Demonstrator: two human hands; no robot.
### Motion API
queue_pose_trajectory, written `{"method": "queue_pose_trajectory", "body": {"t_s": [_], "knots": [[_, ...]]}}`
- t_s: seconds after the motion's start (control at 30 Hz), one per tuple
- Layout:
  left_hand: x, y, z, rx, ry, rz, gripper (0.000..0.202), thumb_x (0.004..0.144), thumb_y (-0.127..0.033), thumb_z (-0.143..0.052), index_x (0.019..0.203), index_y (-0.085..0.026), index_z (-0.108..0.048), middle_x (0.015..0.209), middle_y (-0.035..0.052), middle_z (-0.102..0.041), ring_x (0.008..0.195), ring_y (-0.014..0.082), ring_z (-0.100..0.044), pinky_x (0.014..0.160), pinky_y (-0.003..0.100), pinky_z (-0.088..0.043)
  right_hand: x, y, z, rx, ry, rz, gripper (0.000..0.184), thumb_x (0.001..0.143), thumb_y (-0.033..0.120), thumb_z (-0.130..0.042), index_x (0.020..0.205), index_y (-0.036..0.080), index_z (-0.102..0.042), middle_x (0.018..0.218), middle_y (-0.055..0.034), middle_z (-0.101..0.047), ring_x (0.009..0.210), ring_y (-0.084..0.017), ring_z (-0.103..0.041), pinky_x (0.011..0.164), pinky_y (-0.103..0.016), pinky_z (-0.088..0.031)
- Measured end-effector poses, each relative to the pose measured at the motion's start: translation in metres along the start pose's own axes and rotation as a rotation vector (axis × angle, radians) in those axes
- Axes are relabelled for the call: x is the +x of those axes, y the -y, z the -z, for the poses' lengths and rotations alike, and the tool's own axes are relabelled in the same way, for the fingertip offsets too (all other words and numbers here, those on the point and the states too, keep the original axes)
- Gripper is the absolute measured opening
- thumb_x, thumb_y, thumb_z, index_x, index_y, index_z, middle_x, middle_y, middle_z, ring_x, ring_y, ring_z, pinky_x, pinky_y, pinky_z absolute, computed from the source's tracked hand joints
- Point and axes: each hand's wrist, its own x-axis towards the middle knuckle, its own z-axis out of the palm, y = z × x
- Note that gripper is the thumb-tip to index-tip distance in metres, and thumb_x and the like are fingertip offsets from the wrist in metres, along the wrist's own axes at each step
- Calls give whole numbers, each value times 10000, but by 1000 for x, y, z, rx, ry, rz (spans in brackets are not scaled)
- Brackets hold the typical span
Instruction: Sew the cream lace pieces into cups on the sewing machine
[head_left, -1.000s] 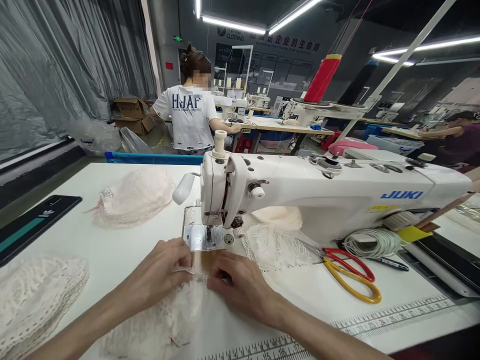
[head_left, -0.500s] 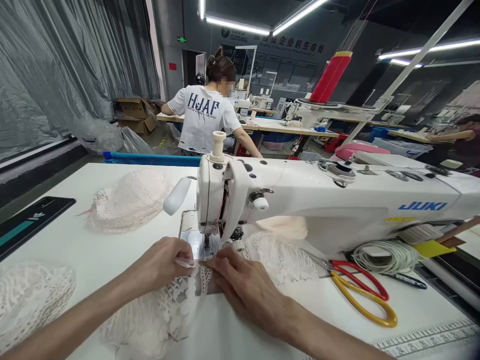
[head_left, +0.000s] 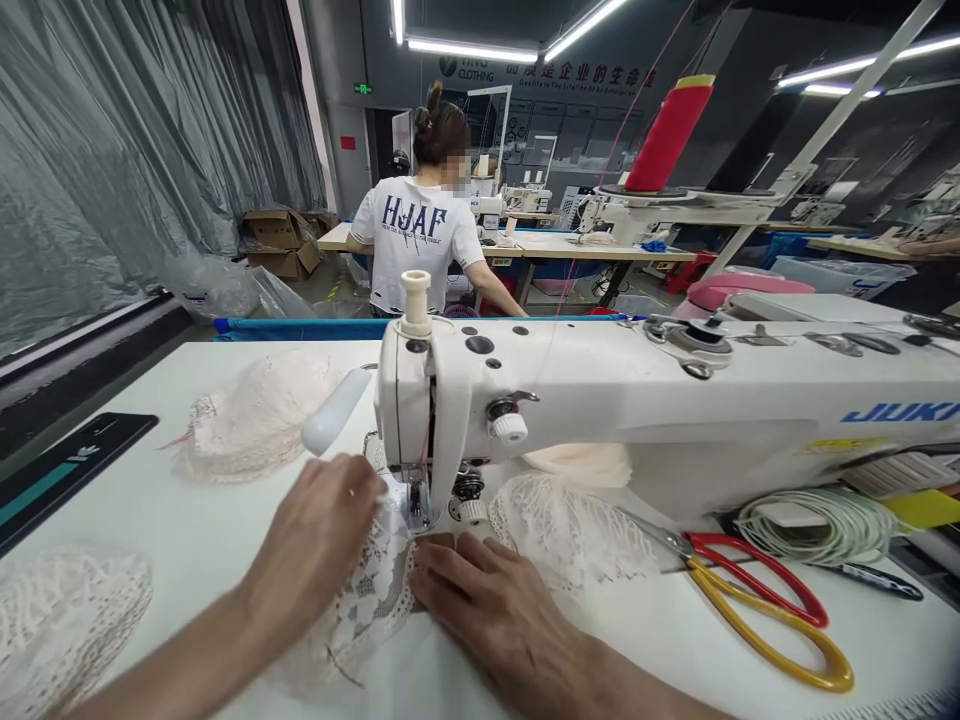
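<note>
A white lace piece lies on the white table under the needle of a white JUKI sewing machine. My left hand rests on the lace at the left of the presser foot, its fingertips curled down onto the fabric. My right hand lies flat on the lace's right edge just in front of the needle, fingers stretched toward it.
Red-and-yellow scissors and a coil of white cord lie to the right. Lace heaps sit at back left, front left and behind the needle. A person in a white T-shirt works at another table beyond.
Both hands have pushed the lace forward from the table in front of the plate to under the presser foot. My view has moved closer and to the right.
</note>
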Motion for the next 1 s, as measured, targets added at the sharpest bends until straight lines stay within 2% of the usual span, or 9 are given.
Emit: {"method": "queue_pose_trajectory", "body": {"t_s": [0.07, 0.17, 0.27, 0.37, 0.47, 0.57, 0.7, 0.87, 1.0], "knots": [[-14, -17, -7, -28, -4, -172, 247, 872, -99, -378, 874, -196, -606, 914, 56, -630, 781, 203, -556, 680, 332, -407, -1, 1, -1, -31, -23, -4, 212, 929, 114, -411, 1071, 133, -567, 1110, -79, -597, 910, -183, -527, 639, -300, -445], [-24, -31, -15, -20, -23, -276, 258, 891, -97, -359, 830, -200, -588, 853, 23, -640, 741, 178, -581, 673, 326, -408, -4, 1, 0, -65, -29, -20, 198, 932, 123, -404, 1021, 142, -580, 1043, -76, -610, 845, -177, -523, 606, -301, -411], [-25, -30, -16, 6, -79, -277, 287, 895, -102, -329, 893, -224, -588, 891, 1, -666, 721, 163, -603, 685, 338, -385, -7, 1, 1, -72, -22, -33, 164, 908, 111, -439, 987, 150, -578, 902, -56, -613, 751, -171, -508, 573, -292, -377], [-26, -26, -16, -19, -90, -221, 309, 913, -112, -322, 936, -251, -597, 903, -10, -679, 731, 157, -616, 706, 356, -348, -7, 0, 0, -67, -28, -36, 139, 887, 91, -451, 904, 147, -577, 839, -50, -600, 698, -166, -489, 575, -291, -363], [-29, -23, -20, -14, -107, -221, 296, 941, -124, -327, 970, -254, -591, 954, -7, -676, 796, 149, -616, 739, 364, -320, -6, -1, 0, -50, -21, -38, 173, 886, 75, -423, 829, 152, -567, 846, -58, -590, 701, -161, -488, 591, -289, -365], [-33, -21, -26, 47, -119, -253, 284, 943, -91, -340, 1027, -231, -572, 1019, 5, -661, 864, 144, -607, 779, 373, -295, -5, 0, 3, -32, -27, -29, 184, 905, 127, -426, 786, 155, -565, 873, -63, -593, 725, -161, -498, 600, -290, -367], [-34, -21, -29, 72, -120, -263, 297, 937, -79, -321, 1015, -215, -574, 1022, 14, -651, 844, 149, -605, 778, 387, -285, -4, 0, 8, -3, -30, -10, 222, 932, 242, -446, 781, 150, -580, 900, -66, -612, 757, -163, -514, 616, -298, -375], [-34, -22, -28, 96, -109, -269, 291, 932, -79, -332, 1015, -217, -574, 1027, 10, -648, 863, 163, -604, 778, 396, -284, -6, -2, 7, -17, -45, 17, 241, 919, 301, -491, 734, 160, -554, 964, -60, -622, 776, -163, -523, 624, -305, -368], [-37, -21, -30, 122, -90, -275, 286, 934, -74, -337, 1044, -212, -563, 1042, 8, -650, 889, 162, -593, 801, 402, -282, -6, -2, 6, -24, -25, 29, 263, 929, 308, -478, 712, 166, -524, 831, -34, -608, 721, -154, -501, 629, -306, -342]]}}
